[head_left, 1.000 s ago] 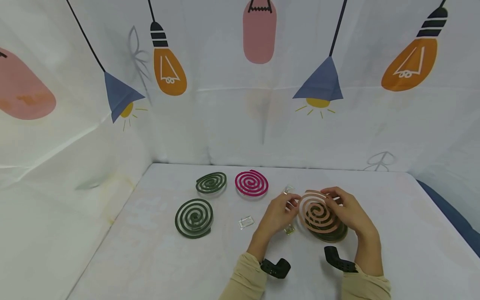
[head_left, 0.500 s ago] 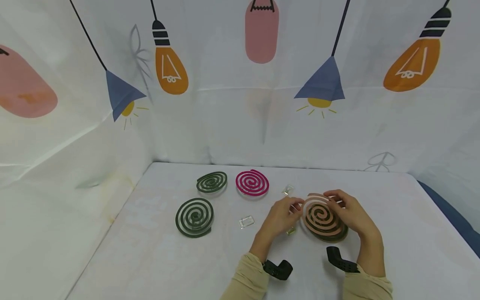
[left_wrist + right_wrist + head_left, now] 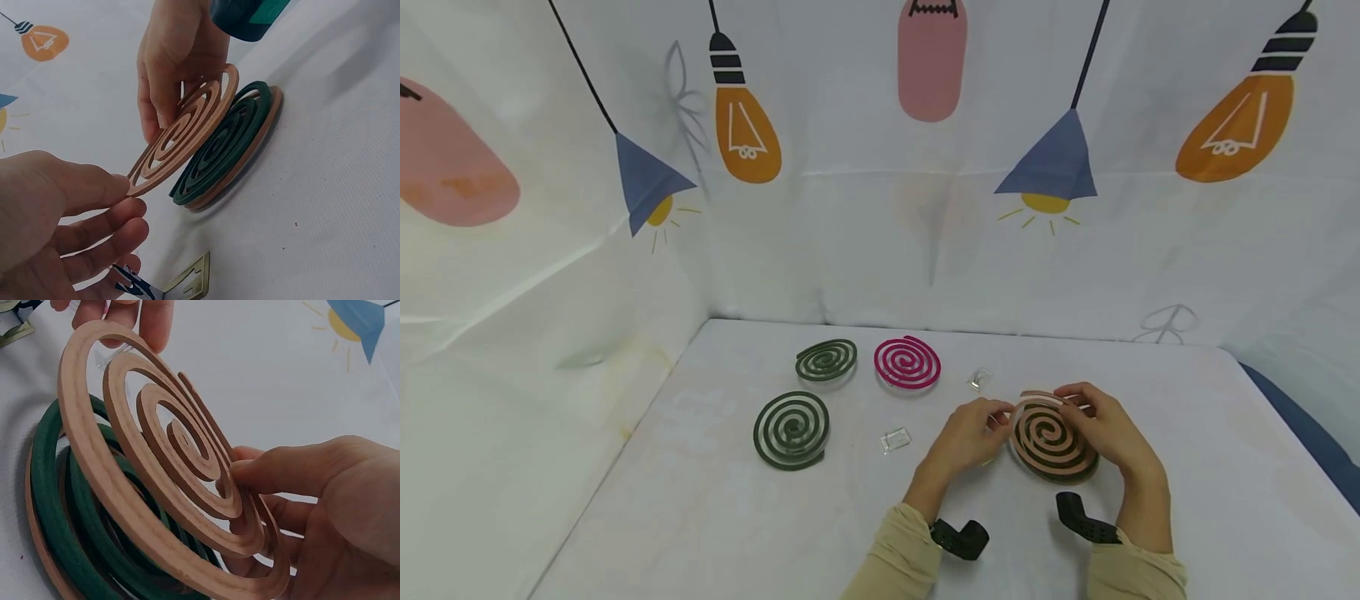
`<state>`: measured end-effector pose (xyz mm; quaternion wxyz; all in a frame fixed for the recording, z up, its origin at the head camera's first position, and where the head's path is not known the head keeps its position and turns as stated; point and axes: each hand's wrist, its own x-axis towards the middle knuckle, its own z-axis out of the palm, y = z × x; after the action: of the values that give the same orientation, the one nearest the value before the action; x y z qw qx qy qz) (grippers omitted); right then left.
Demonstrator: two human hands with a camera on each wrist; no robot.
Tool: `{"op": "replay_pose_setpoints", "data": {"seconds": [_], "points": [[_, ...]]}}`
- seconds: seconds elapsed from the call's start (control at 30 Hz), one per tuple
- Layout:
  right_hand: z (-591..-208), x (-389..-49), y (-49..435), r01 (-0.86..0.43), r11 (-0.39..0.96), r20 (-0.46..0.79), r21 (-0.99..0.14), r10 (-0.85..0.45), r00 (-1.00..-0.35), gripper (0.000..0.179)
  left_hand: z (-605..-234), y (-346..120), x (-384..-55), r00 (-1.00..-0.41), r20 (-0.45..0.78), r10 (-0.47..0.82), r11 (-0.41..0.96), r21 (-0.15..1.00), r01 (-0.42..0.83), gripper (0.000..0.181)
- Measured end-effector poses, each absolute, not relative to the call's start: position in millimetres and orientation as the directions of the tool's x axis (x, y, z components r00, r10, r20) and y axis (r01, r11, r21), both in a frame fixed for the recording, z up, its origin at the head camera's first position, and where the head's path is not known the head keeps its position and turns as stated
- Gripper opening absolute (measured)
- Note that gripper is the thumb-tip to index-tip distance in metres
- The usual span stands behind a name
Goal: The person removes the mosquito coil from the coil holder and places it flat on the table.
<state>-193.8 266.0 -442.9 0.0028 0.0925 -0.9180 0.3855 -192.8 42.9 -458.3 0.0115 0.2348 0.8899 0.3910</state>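
A brown mosquito coil (image 3: 74, 394) is held tilted over a small stack. Under it lies a green mosquito coil (image 3: 187, 192) on top of another brown coil (image 3: 275, 111), both resting on the table. My left hand (image 3: 968, 437) pinches the tilted coil's left edge between thumb and fingers. On its far right side, my right hand (image 3: 1101, 425) grips the same coil, thumb on the near face and fingers behind. In the head view the brown and green rings overlap, so the gap between them shows only in the wrist views.
Two green coils, one nearer (image 3: 792, 428) and one farther (image 3: 826, 361), lie left with a pink coil (image 3: 907, 363). Small metal coil stands, one in the middle (image 3: 896, 440) and one farther back (image 3: 978, 380), sit nearby. A brass-coloured stand (image 3: 199, 276) lies below my left hand.
Both hands have shifted slightly right and toward me with the brown coil, which now overlaps the green coil more closely in the head view. The head view has tilted a little.
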Motion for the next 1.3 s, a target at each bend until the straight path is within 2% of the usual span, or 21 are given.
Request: {"op": "replay_pose_setpoints", "data": {"seconds": [0.27,0.6,1.3], "points": [[-446.6,-195.0,266.4,-0.114,0.673,0.004,-0.731,-0.163,-0.987,0.03,-459.7,45.1,-191.9,-0.895,0.144,0.422,0.605,0.691,0.396,0.027],[-449.4,-196.6,268.7,-0.128,0.703,0.012,-0.699,-0.168,-0.986,0.026,-461.6,47.0,-191.6,-0.881,0.12,0.458,0.592,0.698,0.403,0.028],[-449.3,-194.8,265.3,-0.105,0.74,-0.024,-0.664,-0.162,-0.986,0.029,-467.9,48.6,-192.0,-0.871,0.088,0.484,0.567,0.726,0.389,0.03]]}}
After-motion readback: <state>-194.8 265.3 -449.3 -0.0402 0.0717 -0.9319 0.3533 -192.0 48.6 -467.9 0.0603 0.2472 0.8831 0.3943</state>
